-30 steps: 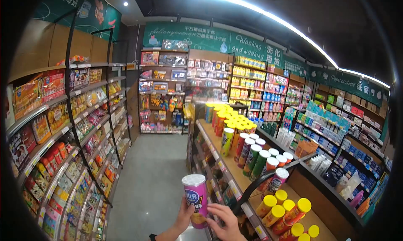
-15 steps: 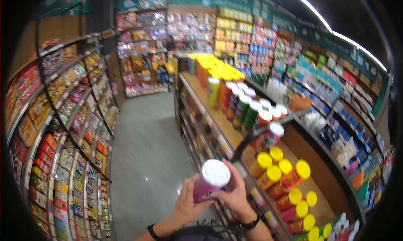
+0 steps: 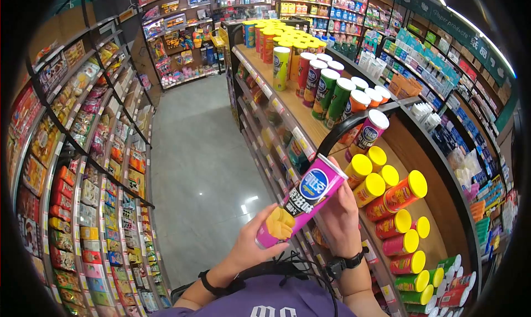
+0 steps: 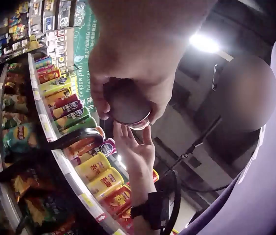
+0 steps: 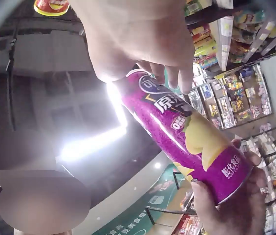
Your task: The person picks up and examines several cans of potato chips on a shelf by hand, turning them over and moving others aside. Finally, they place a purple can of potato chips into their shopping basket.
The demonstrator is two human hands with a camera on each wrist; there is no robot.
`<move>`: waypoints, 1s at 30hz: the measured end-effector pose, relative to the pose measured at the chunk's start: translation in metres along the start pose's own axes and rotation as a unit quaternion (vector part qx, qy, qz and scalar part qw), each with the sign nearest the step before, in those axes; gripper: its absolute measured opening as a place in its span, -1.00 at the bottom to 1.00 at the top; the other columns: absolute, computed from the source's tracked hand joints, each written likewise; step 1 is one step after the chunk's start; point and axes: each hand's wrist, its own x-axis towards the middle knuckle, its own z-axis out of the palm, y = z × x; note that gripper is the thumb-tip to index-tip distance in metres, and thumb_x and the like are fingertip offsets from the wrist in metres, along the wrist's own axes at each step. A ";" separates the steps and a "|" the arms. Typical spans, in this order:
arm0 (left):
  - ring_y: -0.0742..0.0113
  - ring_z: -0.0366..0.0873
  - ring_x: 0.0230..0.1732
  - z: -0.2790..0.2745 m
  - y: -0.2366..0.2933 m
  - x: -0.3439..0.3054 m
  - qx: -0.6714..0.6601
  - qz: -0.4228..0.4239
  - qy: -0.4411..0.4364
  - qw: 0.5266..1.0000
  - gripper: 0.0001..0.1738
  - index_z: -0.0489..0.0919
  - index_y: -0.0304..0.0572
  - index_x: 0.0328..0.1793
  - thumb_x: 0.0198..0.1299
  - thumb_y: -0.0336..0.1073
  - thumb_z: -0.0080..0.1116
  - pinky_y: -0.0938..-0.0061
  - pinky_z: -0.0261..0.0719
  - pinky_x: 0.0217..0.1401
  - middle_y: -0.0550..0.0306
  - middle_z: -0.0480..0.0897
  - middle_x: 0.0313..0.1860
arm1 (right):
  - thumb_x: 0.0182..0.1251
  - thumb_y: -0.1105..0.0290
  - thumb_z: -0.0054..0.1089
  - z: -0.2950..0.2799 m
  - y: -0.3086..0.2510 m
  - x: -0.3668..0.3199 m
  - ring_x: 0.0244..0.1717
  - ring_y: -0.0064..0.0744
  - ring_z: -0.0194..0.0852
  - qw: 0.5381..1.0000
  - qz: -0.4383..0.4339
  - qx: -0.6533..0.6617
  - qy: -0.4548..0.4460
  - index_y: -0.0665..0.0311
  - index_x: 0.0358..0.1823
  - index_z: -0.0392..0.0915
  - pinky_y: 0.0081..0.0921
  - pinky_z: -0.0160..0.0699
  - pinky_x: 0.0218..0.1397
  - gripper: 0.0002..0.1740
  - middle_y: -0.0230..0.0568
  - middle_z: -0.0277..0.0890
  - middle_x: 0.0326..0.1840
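Note:
A purple potato chip canister (image 3: pixel 301 198) is held tilted in front of the chest, its label facing up and its lid end toward the upper right. My left hand (image 3: pixel 255 242) grips the base, thumb across the front. In the right wrist view the left hand's fingers wrap the lower end of the canister (image 5: pixel 187 137). My right hand (image 3: pixel 342 220) is by the lid end, its fingers extended and touching the canister. From the left wrist view, the dark round base (image 4: pixel 126 101) shows under my left hand (image 4: pixel 133 58), with the straight-fingered right hand (image 4: pixel 135 154) beyond.
A wooden display shelf (image 3: pixel 428 206) on the right carries yellow-lidded canisters (image 3: pixel 395 224) and white-lidded ones (image 3: pixel 325 96). A similar purple canister (image 3: pixel 369 134) stands by its black rail (image 3: pixel 340 126). Snack shelves (image 3: pixel 88 206) line the left side of the grey aisle floor (image 3: pixel 193 151).
The canister went from upright to tilted, its label turned up toward the head camera. Both hands stay at it, the right now by the lid end. The head view has dipped.

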 end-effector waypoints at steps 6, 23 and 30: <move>-0.03 0.69 0.05 -0.001 0.010 -0.002 0.179 0.081 0.031 0.980 -0.04 0.41 -0.21 0.50 -0.06 -0.17 0.62 0.29 0.65 0.11 -0.10 0.65 0.09 | 0.24 0.01 0.48 -0.010 -0.003 -0.006 0.47 -0.21 0.38 0.998 -0.014 -0.054 0.027 0.34 0.64 0.04 -0.20 0.34 0.54 0.10 -0.05 0.31 0.54; -0.04 0.50 0.30 -0.038 -0.010 -0.004 0.217 0.138 0.055 0.965 -0.20 0.52 -0.19 0.37 -0.04 -0.20 0.60 0.18 0.53 0.27 -0.10 0.48 0.37 | 0.06 0.38 0.60 0.025 -0.078 0.051 0.28 -0.34 0.51 0.777 -0.243 -0.572 0.094 0.39 0.42 0.43 -0.37 0.44 0.39 -0.15 -0.14 0.54 0.24; 0.02 0.65 0.05 -0.064 -0.023 -0.011 0.230 0.085 0.040 0.969 -0.59 0.67 -0.24 0.11 0.11 -0.34 0.44 0.27 0.57 0.13 -0.02 0.72 -0.01 | 0.01 0.40 0.59 -0.016 -0.075 0.081 0.25 -0.20 0.55 0.677 -0.258 -0.679 0.119 0.43 0.36 0.46 -0.31 0.47 0.35 -0.18 -0.05 0.55 0.20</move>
